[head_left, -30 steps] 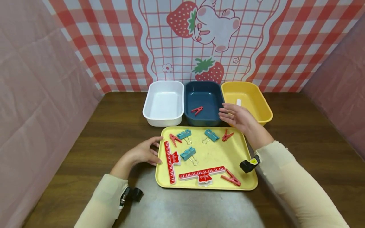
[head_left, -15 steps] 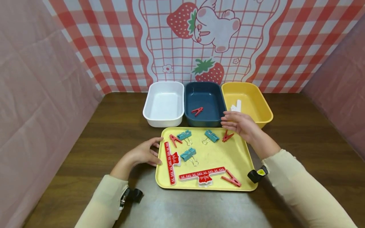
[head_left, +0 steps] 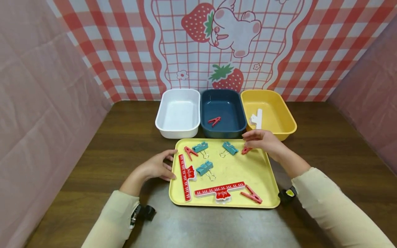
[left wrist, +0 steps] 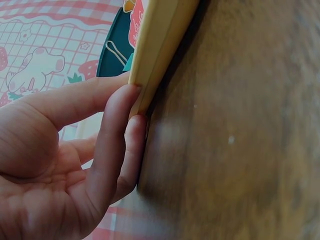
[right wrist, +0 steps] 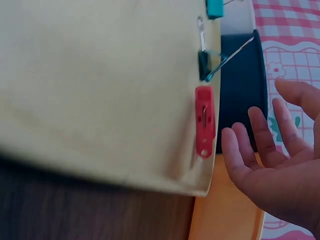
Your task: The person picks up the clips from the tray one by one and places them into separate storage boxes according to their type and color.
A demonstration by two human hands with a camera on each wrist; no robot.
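My left hand (head_left: 158, 166) touches the left rim of the yellow tray (head_left: 254, 165) with its fingertips. In the left wrist view, fingers (left wrist: 112, 140) rest against the tray's side. Over the tray's back right corner, my right hand (head_left: 263, 142) hovers with loosely spread fingers and holds nothing. Beneath it lies a red clothespin (head_left: 246, 150), partly hidden in the head view but plain in the right wrist view, where the clothespin (right wrist: 204, 122) is apart from the fingers. A teal binder clip (head_left: 230, 148) lies just left of it.
More teal binder clips (head_left: 204, 167), red clothespins (head_left: 252, 194) and two red ruler-like clips (head_left: 220, 189) lie on the tray. Behind stand a white bin (head_left: 177, 133), a dark blue bin (head_left: 224, 132) holding one clothespin (head_left: 214, 121), and a yellow bin (head_left: 285, 117) with a white clip (head_left: 257, 119).
My right hand has moved back from the yellow bin toward the tray, down over the red clothespin. The white clip in that bin has come into sight. My left hand stays put.
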